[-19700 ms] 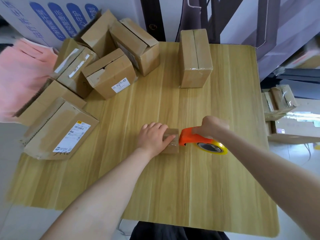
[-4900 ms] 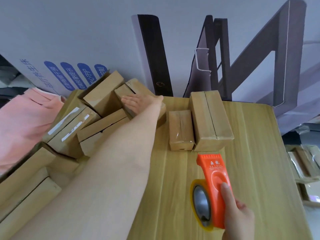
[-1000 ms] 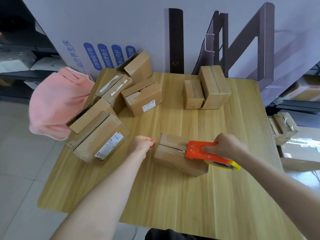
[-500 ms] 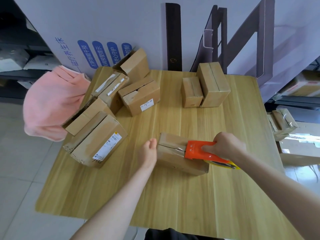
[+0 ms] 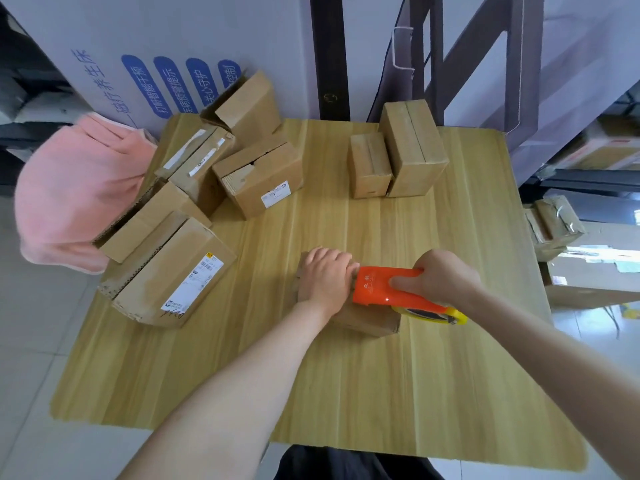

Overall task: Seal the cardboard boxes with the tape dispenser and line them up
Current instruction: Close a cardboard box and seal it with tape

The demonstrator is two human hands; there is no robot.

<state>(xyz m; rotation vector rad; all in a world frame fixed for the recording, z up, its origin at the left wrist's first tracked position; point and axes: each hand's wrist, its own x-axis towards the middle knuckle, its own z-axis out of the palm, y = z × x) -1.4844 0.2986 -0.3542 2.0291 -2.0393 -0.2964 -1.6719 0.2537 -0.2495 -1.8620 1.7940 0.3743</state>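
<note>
Far left: pink cloth (image 5: 76,188) hanging off the table edge, grey tiled floor (image 5: 31,375) below. Pile of cardboard boxes (image 5: 166,271) on the left of the wooden table (image 5: 346,393), some flaps loose. White printed panel (image 5: 166,46) behind them. Centre: current box (image 5: 367,318) lies near the front. Left hand (image 5: 325,277) is palm-down on its left end, fingers flat, pressing the top. Orange tape dispenser (image 5: 384,285) sits on the box top, nose against the left fingers. Right hand (image 5: 443,280) is wrapped tight round its handle. Back right: small box (image 5: 369,164) touching a tall box (image 5: 412,147), in a row. Far right: more cartons (image 5: 554,226) on the floor.
</note>
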